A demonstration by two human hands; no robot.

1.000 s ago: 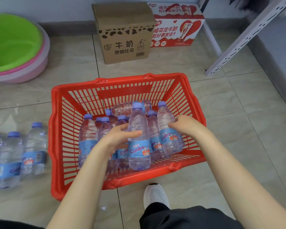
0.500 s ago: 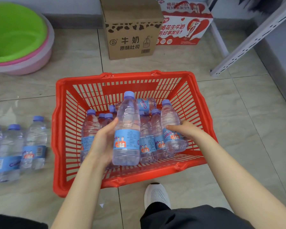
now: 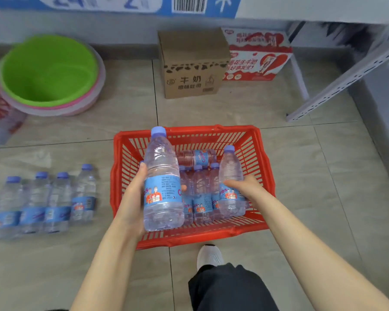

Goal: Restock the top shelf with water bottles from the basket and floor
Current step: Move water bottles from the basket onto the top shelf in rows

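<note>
— Where is the water bottle (image 3: 162, 176)?
— In the left hand (image 3: 131, 198), held upright in front of the left half of the red basket (image 3: 190, 240) and nearer the camera than the other bottles. The thumb lies on its left side and the fingers are wrapped round the blue label; one fingertip shows at the label's right edge.
— And the right hand (image 3: 247, 187)?
— Its fingers are curled round the label of a second bottle (image 3: 230, 173), upright at the right side of the basket. I cannot tell whether its base touches the basket floor.
— What else is in the basket?
— Between the two held bottles, a few standing bottles (image 3: 200, 196) packed close together, and behind them one lying bottle (image 3: 195, 157) on its side against the far wall.
— Outside it?
— On the tiled floor (image 3: 301, 176) to the left, well apart from the basket, stands a row of four bottles (image 3: 47, 203), touching one another. A white shoe (image 3: 209, 257) sits just in front of the basket's near rim. Farther back are a brown carton (image 3: 192, 66) and, beside it on the right, a red-and-white carton (image 3: 258, 55). A green basin (image 3: 47, 70) sits nested in a pink one at far left. A white slotted shelf upright (image 3: 346, 75) slants across the right side.
</note>
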